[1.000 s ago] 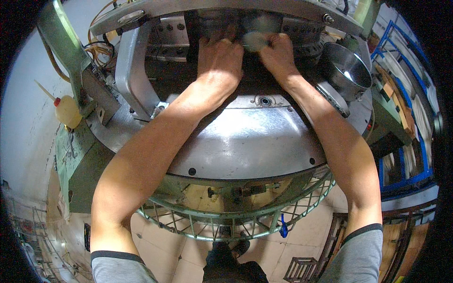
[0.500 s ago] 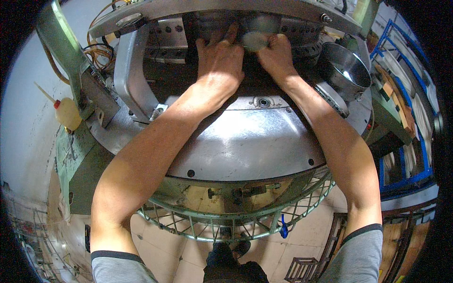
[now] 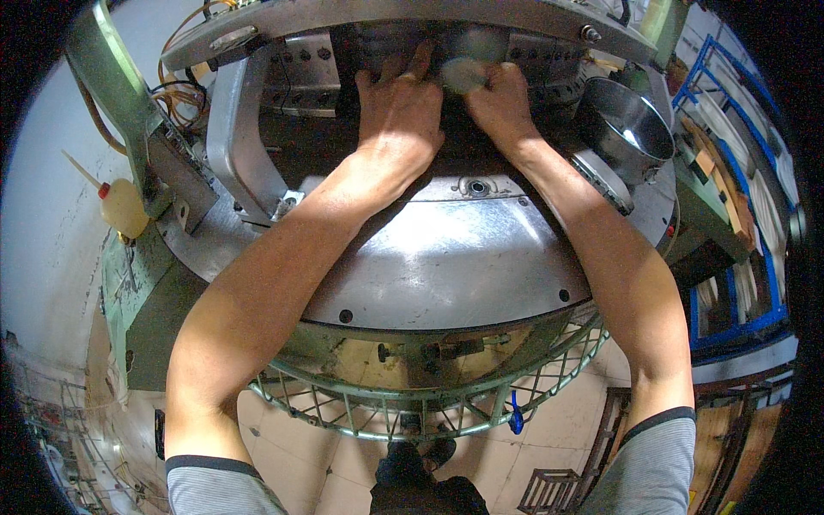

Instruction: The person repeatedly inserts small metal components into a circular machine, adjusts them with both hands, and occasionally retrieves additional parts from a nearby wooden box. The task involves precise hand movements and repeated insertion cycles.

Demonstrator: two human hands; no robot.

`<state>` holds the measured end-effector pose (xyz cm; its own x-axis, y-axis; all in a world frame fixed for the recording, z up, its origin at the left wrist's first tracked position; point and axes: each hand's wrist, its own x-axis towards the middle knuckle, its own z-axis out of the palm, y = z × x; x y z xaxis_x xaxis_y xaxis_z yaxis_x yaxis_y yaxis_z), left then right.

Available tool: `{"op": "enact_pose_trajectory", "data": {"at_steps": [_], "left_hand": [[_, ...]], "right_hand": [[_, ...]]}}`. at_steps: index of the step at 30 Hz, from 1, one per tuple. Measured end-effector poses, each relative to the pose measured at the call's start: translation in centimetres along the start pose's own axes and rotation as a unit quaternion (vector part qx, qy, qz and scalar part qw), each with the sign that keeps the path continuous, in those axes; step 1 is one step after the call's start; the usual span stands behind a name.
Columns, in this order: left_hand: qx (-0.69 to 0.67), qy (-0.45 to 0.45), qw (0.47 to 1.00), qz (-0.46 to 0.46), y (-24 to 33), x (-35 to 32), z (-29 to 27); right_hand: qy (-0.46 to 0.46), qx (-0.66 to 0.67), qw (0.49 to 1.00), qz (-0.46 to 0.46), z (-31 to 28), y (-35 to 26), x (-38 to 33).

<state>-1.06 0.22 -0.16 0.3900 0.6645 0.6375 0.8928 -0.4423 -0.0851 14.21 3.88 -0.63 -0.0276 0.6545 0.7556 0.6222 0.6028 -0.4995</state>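
Both my hands reach into the dark recess of a round metal machine (image 3: 446,266), beneath its curved metal bar (image 3: 481,19). My left hand (image 3: 401,112) lies palm down against a dark part, fingers apart and the index finger stretched forward; its fingertips are partly lost in shadow. Beside it, my right hand (image 3: 504,101) is closed, its fingers curled by a pale, blurred round patch (image 3: 463,75). What that hand grips is hidden. Metal blocks with rows of holes (image 3: 300,53) flank the recess.
A shiny metal ring-shaped pot (image 3: 631,129) stands right of my right forearm. At the left are an upright metal bracket (image 3: 232,137) and a yellowish squeeze bottle with a red cap (image 3: 124,206). A green lattice guard (image 3: 412,412) curves below the machine; a blue rack (image 3: 738,335) stands at right.
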Motion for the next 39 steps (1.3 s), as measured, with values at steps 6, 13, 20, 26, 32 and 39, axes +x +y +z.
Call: {"op": "enact_pose_trajectory", "data": {"at_steps": [6,13,20,26,32,39], "left_hand": [[0.007,0.053,0.998,0.02,-0.21,0.03,0.55],[0.003,0.064,0.997,0.03,-0.26,-0.12,0.81],[0.008,0.06,0.998,0.036,-0.19,-0.18,0.61],[-0.01,0.011,1.0,0.021,-0.1,-0.09,0.33],[-0.019,0.022,0.999,0.026,-0.19,-0.03,0.29],[-0.02,0.022,0.999,0.021,-0.16,0.04,0.57]], "right_hand": [[0.008,-0.002,1.0,0.006,-0.07,-0.19,-0.17],[0.01,-0.002,1.0,0.005,-0.13,-0.36,-0.22],[0.036,-0.018,0.999,-0.002,0.2,-0.33,-0.25],[0.036,0.004,0.999,-0.013,0.21,-0.2,-0.25],[0.02,-0.028,0.999,-0.007,0.13,0.04,-0.07],[0.021,0.004,1.0,0.014,0.31,-0.04,-0.16]]}}
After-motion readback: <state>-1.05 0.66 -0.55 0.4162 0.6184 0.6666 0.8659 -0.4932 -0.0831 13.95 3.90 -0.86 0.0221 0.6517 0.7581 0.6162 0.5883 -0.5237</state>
